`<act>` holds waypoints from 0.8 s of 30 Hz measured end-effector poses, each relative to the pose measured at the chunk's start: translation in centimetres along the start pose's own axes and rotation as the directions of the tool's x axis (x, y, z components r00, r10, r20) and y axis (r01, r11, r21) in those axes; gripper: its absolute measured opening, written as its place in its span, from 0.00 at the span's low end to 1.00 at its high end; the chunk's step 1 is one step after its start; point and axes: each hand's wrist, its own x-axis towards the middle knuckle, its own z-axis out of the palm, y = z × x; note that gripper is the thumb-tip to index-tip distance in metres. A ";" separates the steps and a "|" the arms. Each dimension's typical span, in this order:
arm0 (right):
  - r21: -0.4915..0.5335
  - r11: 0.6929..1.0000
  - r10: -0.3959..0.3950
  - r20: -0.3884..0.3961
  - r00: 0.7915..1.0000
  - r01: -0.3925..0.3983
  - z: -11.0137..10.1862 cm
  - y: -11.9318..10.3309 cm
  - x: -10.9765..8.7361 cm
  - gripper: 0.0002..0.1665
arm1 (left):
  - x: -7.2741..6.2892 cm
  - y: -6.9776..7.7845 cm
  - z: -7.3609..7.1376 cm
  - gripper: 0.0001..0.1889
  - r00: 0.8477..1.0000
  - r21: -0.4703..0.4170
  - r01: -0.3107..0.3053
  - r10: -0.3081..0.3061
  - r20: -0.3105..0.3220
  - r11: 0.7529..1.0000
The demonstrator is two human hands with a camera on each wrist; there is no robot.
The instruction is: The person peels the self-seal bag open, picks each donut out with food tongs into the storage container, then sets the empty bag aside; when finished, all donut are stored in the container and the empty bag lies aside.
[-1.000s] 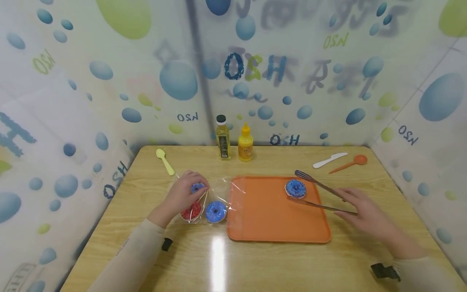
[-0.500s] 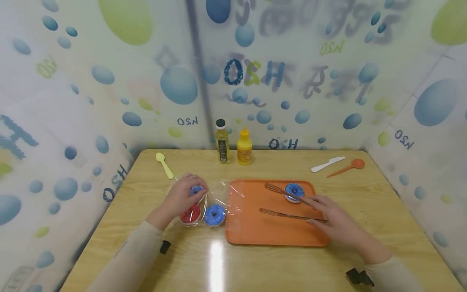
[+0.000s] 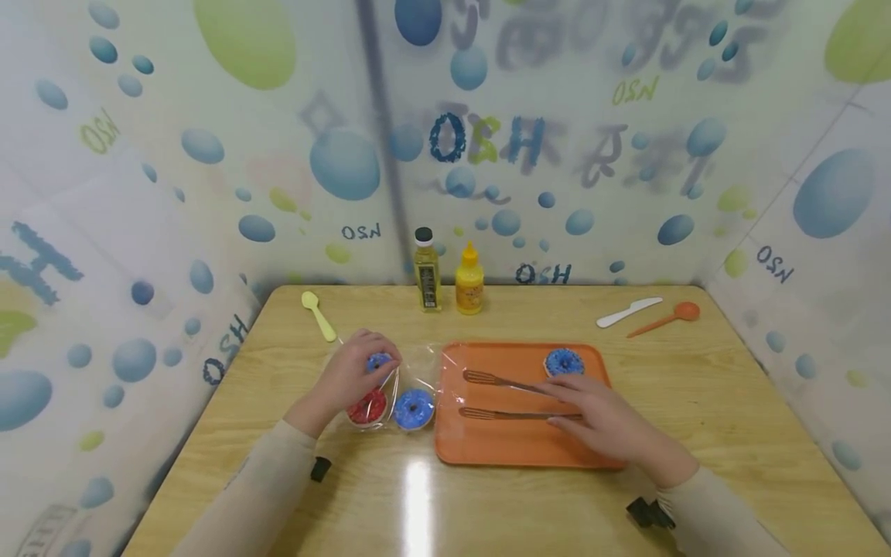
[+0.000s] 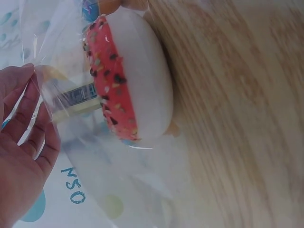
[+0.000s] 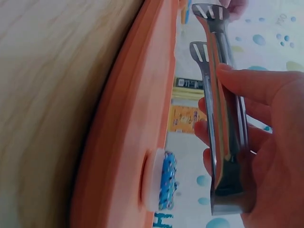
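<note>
My left hand (image 3: 353, 370) pinches the edge of a clear plastic bag (image 3: 421, 357) on the table's left side. Inside it lie a red-iced donut (image 3: 362, 414) with sprinkles, a blue donut (image 3: 405, 416), and another blue donut (image 3: 377, 361) partly hidden by my fingers. Metal tongs (image 3: 511, 415) are in my right hand (image 3: 612, 422), their two arms spread apart with nothing between the tips, over the orange tray (image 3: 515, 455). A blue donut (image 3: 554, 360) with dark sprinkles sits at the tray's back right; the right wrist view shows its white base.
Behind the tray stand an oil bottle (image 3: 428, 278) and a yellow squeeze bottle (image 3: 469, 286). A pale yellow spoon (image 3: 320, 319) lies back left; a white knife (image 3: 629, 312) and an orange spoon (image 3: 685, 311) lie back right. The bag overlaps the tray's left edge.
My right hand has carried the tongs leftward, away from the blue donut on the tray and toward the bag. The left hand has stayed at the bag.
</note>
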 end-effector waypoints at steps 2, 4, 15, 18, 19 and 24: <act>-0.023 0.999 -0.023 -0.003 1.000 0.023 0.1 -0.2 0.5 0.32 | 0.0 0.1 -0.1 0.03 1.000 0.001 -0.004 0.004 -0.003 1.000; -0.040 0.998 -0.044 -0.006 0.999 0.044 0.2 -0.4 1.0 0.32 | 0.0 0.1 -0.2 0.05 1.000 0.003 -0.004 0.004 -0.002 1.000; -0.047 0.997 -0.060 0.068 0.996 0.063 0.3 -1.8 3.5 0.32 | 0.0 0.1 -0.4 0.01 1.000 0.006 0.000 0.000 -0.011 1.000; -0.029 0.998 -0.047 0.108 0.993 0.051 0.5 -2.2 4.0 0.32 | -0.1 0.0 -0.4 0.02 1.000 0.008 0.000 0.000 -0.015 1.000; -0.025 0.999 -0.044 0.119 0.992 0.047 0.5 -2.3 4.1 0.32 | -0.1 0.0 -0.4 0.02 1.000 0.009 0.002 -0.002 -0.014 1.000; -0.017 0.999 -0.042 0.151 0.988 0.045 0.8 -2.5 4.7 0.33 | -0.2 -0.1 -0.4 0.03 1.000 0.017 -0.006 0.006 -0.014 1.000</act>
